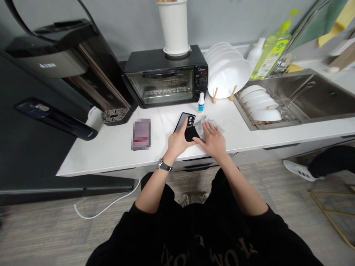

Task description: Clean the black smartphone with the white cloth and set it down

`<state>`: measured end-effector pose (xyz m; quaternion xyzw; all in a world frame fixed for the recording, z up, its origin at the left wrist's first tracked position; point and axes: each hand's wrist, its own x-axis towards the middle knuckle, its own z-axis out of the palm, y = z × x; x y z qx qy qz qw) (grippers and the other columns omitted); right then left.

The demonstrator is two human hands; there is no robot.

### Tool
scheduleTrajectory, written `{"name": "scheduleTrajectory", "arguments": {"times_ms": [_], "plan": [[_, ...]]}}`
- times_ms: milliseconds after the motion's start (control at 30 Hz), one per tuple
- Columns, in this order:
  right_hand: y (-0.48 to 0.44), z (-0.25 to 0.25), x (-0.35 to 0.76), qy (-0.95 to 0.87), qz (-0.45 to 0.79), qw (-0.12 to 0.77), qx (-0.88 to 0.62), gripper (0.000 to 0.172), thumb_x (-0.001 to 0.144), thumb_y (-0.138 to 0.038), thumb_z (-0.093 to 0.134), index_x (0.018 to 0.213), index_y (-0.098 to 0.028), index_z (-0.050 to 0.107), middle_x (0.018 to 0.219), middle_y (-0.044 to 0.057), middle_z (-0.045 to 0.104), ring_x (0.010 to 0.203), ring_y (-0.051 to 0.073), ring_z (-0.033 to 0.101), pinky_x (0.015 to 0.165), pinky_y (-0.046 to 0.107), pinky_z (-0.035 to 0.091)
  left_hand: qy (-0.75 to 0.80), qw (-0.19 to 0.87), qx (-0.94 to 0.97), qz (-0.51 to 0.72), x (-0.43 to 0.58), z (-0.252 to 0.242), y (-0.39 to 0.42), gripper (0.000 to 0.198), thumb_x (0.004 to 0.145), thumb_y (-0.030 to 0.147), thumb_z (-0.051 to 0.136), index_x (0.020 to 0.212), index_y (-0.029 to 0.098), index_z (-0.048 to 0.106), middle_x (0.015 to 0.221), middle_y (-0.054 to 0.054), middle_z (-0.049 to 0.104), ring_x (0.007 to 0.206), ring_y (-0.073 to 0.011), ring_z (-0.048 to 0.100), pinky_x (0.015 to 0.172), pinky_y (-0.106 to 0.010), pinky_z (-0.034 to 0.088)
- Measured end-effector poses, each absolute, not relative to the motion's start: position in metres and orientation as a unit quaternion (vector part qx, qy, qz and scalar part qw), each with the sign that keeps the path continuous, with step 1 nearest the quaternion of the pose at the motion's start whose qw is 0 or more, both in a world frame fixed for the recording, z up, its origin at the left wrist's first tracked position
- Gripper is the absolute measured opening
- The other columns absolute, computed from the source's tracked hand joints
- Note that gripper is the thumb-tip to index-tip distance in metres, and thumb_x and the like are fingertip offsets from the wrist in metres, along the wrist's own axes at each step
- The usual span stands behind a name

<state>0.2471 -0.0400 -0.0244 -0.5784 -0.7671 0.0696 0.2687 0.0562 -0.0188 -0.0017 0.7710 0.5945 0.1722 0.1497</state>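
"Why the counter (163, 127)?"
"Flat support, probably. Left hand (177, 142) — thumb and forefinger spread wide — seems to steady, not grip, the phone (181, 121) there; right hand (214, 141), fingers nearly straight, covers the wipe (200, 129), grip unclear."
"Spray bottle (201, 105)?"
"Upright, within reach."

"Midea" on black toaster oven (166, 75)

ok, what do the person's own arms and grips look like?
Left grip and right grip: bare hands, no gloves. Forearms bare below short black sleeves. Watch on the left wrist, silver-coloured case, dark strap; nothing visible on the right wrist.
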Motion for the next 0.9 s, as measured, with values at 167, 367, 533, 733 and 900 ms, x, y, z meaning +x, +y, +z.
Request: {"name": "scheduleTrajectory", "arguments": {"times_ms": [167,367,533,733,900], "plan": [[-0.059,-0.023,0.205,-0.830,0.100,0.258,-0.483,0.083,0.105,-0.076,0.039,0.156,-0.014,0.058,0.163,0.013,0.056,0.156,0.027,0.048,0.134,0.047,0.034,0.586,0.152,0.777,0.171,0.052,0.000,-0.021,0.090,0.098,0.030,0.066,0.175,0.031,0.017,0.148,-0.007,0.070,0.125,-0.0275,0.074,0.102,-0.033,0.056],[-0.032,-0.020,0.255,-0.763,0.084,0.276,-0.579,0.084,0.109,-0.070,0.023,0.160,-0.011,0.051,0.164,0.021,0.051,0.156,0.037,0.047,0.127,0.066,0.038,0.586,0.151,0.774,0.184,0.056,-0.001,-0.021,0.118,0.086,0.055,0.084,0.175,0.031,0.011,0.152,-0.008,0.068,0.134,-0.0329,0.069,0.105,-0.037,0.056],[-0.054,-0.023,0.209,-0.798,0.088,0.268,-0.532,0.093,0.104,-0.078,0.034,0.157,-0.004,0.053,0.164,0.021,0.051,0.158,0.034,0.046,0.133,0.054,0.033,0.585,0.155,0.776,0.180,0.053,-0.002,-0.021,0.096,0.097,0.036,0.071,0.175,0.032,0.016,0.151,-0.007,0.068,0.129,-0.0290,0.072,0.103,-0.035,0.056],[-0.041,-0.019,0.232,-0.792,0.098,0.270,-0.539,0.078,0.109,-0.070,0.030,0.154,-0.015,0.059,0.160,0.014,0.058,0.154,0.030,0.051,0.130,0.055,0.038,0.588,0.156,0.772,0.183,0.054,-0.003,-0.021,0.106,0.093,0.042,0.077,0.175,0.032,0.012,0.153,-0.006,0.067,0.131,-0.0311,0.071,0.105,-0.037,0.056],[-0.030,-0.019,0.243,-0.755,0.080,0.279,-0.589,0.093,0.106,-0.074,0.036,0.156,0.003,0.051,0.163,0.032,0.047,0.157,0.046,0.044,0.128,0.072,0.031,0.590,0.165,0.766,0.195,0.057,-0.002,-0.019,0.119,0.086,0.051,0.085,0.175,0.030,0.009,0.154,-0.008,0.066,0.132,-0.0346,0.070,0.107,-0.041,0.057]]}}
